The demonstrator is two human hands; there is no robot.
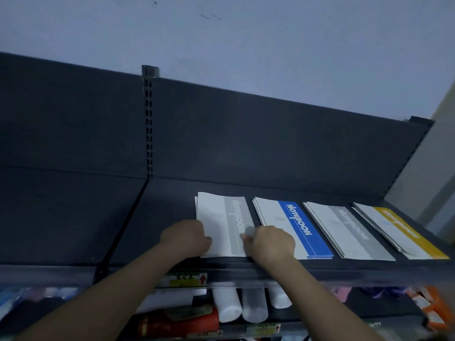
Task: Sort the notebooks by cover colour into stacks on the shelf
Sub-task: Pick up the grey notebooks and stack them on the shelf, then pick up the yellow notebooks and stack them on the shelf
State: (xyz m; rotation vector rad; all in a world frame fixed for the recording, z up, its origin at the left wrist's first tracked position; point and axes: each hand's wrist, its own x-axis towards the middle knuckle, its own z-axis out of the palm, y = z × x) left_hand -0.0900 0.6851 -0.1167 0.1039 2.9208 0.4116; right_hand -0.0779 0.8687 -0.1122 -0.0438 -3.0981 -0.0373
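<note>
Several notebook stacks lie side by side on the dark top shelf (73, 217). At the left is a grey-banded stack (225, 217), then a blue-banded stack (293, 227), a second grey-banded stack (349, 230) and a yellow-banded stack (398, 230). My left hand (187, 236) grips the left edge of the leftmost grey stack with curled fingers. My right hand (269, 242) pinches that stack's right edge near its front corner. Both forearms reach up from below.
The shelf's dark back panel (270, 143) rises behind the stacks, with a slotted upright post (149, 119) at the left. A bracket (123, 227) slants across the shelf. Below hang white rolls (253, 306), a red pack (177, 321) and price labels (187, 279).
</note>
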